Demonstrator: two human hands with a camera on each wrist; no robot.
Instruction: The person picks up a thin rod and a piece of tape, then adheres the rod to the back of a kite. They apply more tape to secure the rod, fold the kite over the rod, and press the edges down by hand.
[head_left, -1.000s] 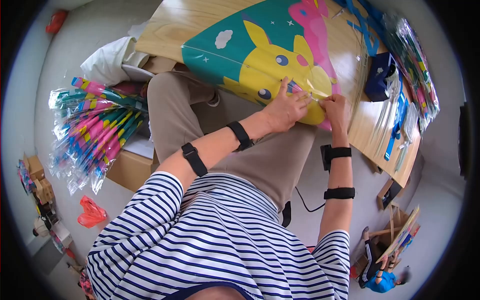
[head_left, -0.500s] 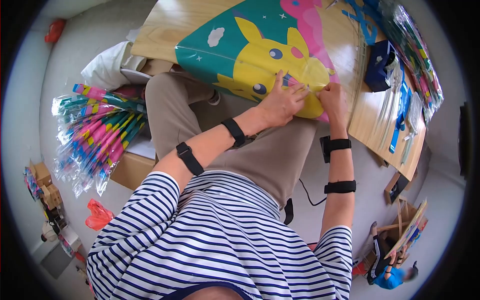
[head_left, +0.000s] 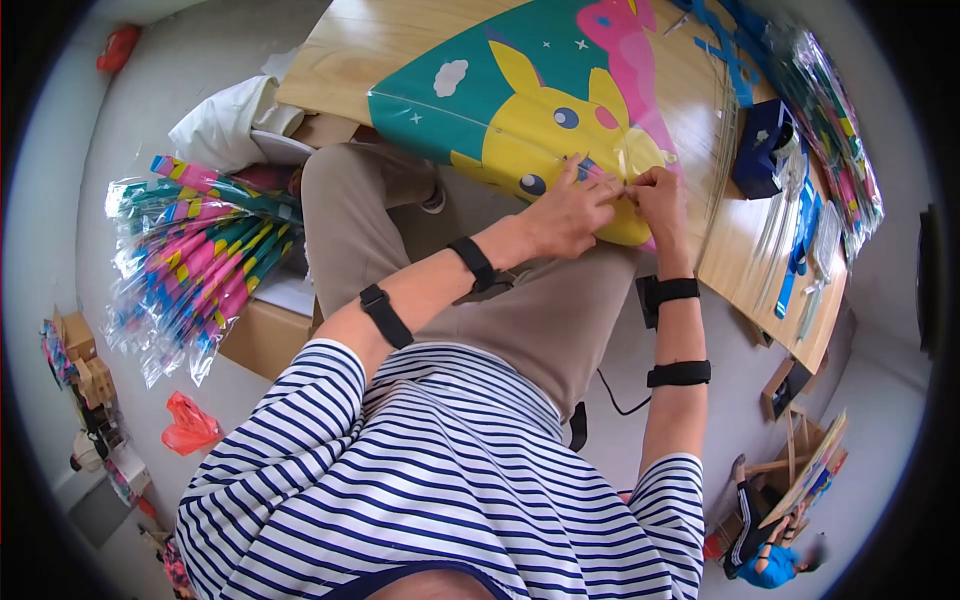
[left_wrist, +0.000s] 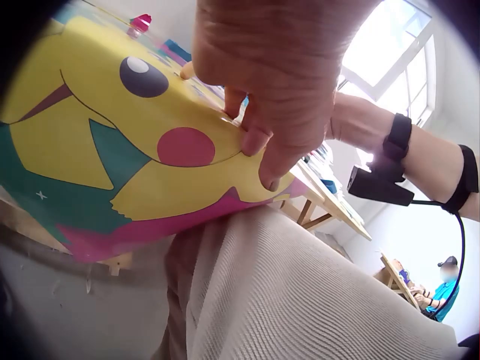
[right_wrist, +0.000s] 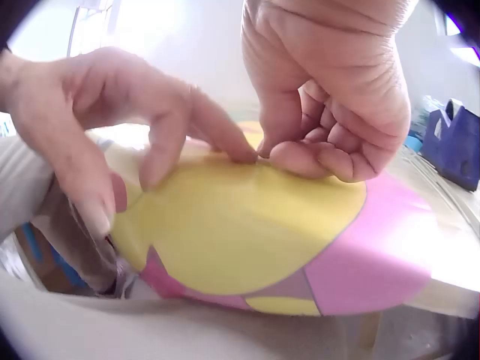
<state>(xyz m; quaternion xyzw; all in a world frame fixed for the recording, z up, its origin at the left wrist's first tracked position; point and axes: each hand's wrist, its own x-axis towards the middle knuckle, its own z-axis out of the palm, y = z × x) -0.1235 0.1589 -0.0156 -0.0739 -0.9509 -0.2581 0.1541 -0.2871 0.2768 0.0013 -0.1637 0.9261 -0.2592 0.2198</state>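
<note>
A kite (head_left: 530, 125) printed with a yellow cartoon face on green and pink lies over the table's near edge and across the lap. My left hand (head_left: 570, 217) rests on its yellow part, fingers spread and slightly bent, fingertips on the film. In the right wrist view my right hand (right_wrist: 334, 97) has curled fingers, and its thumb and forefinger pinch at the kite's middle line. The left forefinger's tip meets them there. What lies between the right fingertips is hidden. In the left wrist view the thumb is close to the kite's near edge.
Wrapped colourful bundles (head_left: 205, 255) stand in a cardboard box at left, and more (head_left: 835, 140) lie at the table's right. A dark blue box (head_left: 757, 150), thin rods and blue straps share the wooden table (head_left: 340, 60). Another person (head_left: 770, 565) sits at lower right.
My right hand has moved slightly left, closer to the left fingertips, and its fingers are more curled. The left hand stays on the kite. The head view has shifted a little.
</note>
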